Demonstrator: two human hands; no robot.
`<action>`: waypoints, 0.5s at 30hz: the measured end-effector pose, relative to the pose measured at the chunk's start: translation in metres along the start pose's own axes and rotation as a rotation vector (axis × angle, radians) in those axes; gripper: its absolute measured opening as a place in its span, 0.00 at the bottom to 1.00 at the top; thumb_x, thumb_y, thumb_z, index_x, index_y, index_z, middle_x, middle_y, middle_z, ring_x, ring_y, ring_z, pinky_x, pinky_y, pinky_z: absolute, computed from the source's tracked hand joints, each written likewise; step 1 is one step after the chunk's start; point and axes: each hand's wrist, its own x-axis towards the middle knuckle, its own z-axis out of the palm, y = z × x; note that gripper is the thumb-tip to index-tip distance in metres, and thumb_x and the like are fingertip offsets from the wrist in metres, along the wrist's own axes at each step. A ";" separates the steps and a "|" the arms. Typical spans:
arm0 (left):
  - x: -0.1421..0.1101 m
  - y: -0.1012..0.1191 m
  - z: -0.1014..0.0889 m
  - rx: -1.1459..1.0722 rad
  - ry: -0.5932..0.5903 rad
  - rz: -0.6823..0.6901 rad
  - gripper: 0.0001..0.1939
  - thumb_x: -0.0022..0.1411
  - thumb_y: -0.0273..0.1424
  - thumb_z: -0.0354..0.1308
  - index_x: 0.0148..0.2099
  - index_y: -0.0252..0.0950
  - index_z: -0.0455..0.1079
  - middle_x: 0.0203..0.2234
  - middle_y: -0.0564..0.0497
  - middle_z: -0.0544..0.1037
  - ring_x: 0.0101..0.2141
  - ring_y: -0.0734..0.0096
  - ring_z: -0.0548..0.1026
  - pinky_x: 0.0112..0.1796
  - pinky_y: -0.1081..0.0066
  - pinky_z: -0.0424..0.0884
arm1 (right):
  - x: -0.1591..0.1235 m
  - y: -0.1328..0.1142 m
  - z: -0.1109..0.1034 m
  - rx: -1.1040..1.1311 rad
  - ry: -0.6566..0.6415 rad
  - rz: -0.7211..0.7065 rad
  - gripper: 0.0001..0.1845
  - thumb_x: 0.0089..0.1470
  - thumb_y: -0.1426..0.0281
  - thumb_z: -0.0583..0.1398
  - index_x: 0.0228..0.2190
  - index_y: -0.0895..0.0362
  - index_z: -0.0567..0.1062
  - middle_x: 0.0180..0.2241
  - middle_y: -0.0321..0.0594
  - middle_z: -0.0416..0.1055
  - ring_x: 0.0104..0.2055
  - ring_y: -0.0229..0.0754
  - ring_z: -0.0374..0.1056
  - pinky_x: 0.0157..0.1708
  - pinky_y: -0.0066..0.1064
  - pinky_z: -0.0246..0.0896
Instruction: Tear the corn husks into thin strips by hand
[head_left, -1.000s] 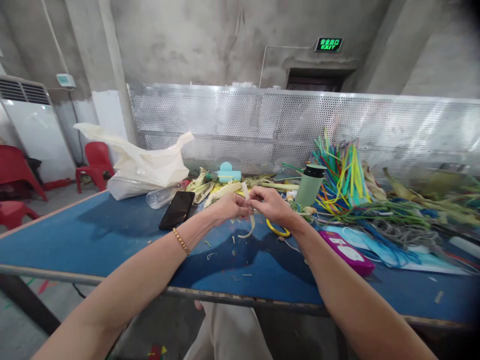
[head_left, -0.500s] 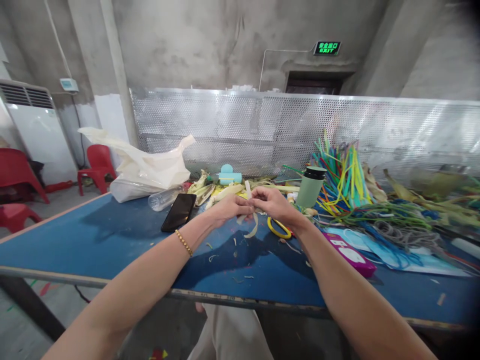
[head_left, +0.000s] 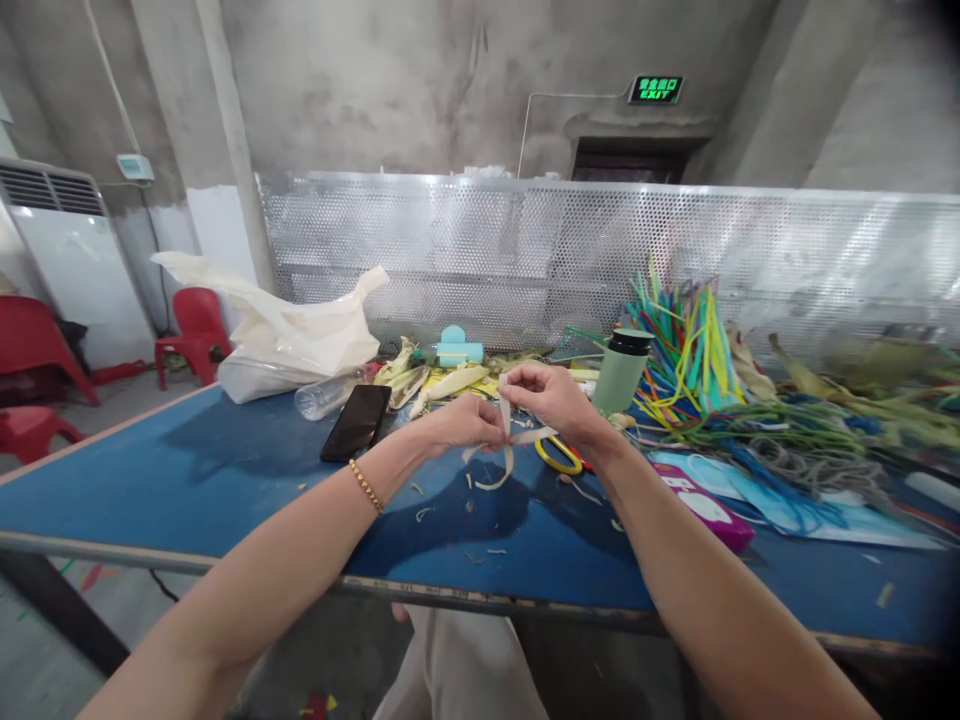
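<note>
Above the middle of the blue table (head_left: pixel 300 520), my left hand (head_left: pixel 471 422) pinches pale strips that look like corn husk (head_left: pixel 504 480) where they come together. One strip curls down below the fingers and another sticks out to the right. My right hand (head_left: pixel 551 398), slightly higher and to the right, is closed on an upright end of a strip between thumb and fingers. Yellow-handled scissors (head_left: pixel 556 458) lie under my right wrist, partly hidden. Small husk scraps (head_left: pixel 424 515) are scattered on the table below my hands.
Left of my hands lie a black phone (head_left: pixel 355 424), a clear plastic bottle (head_left: pixel 319 400) and a white plastic bag (head_left: pixel 300 340). Rightward stand a green flask (head_left: pixel 622 375) and colourful strips (head_left: pixel 694 350), with a magenta packet (head_left: pixel 705 505) nearer. Husks (head_left: pixel 456 383) lie behind.
My right hand has risen slightly and moved right, apart from the left, drawing a strip upward. A strip now sticks out to the right.
</note>
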 end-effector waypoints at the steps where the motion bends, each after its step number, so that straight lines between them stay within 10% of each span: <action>1: 0.000 0.001 0.001 -0.022 0.004 -0.002 0.05 0.48 0.25 0.57 0.22 0.32 0.70 0.17 0.51 0.70 0.22 0.77 0.64 0.25 0.74 0.59 | 0.000 0.000 0.000 0.012 0.006 -0.006 0.11 0.47 0.63 0.63 0.27 0.59 0.74 0.24 0.36 0.68 0.26 0.35 0.61 0.28 0.29 0.57; 15: -0.001 -0.005 -0.003 -0.258 -0.101 -0.017 0.11 0.53 0.33 0.65 0.30 0.28 0.76 0.24 0.44 0.77 0.25 0.75 0.71 0.29 0.72 0.64 | 0.004 0.006 0.001 -0.065 0.031 -0.085 0.12 0.51 0.60 0.61 0.29 0.57 0.75 0.25 0.36 0.69 0.27 0.37 0.62 0.29 0.30 0.56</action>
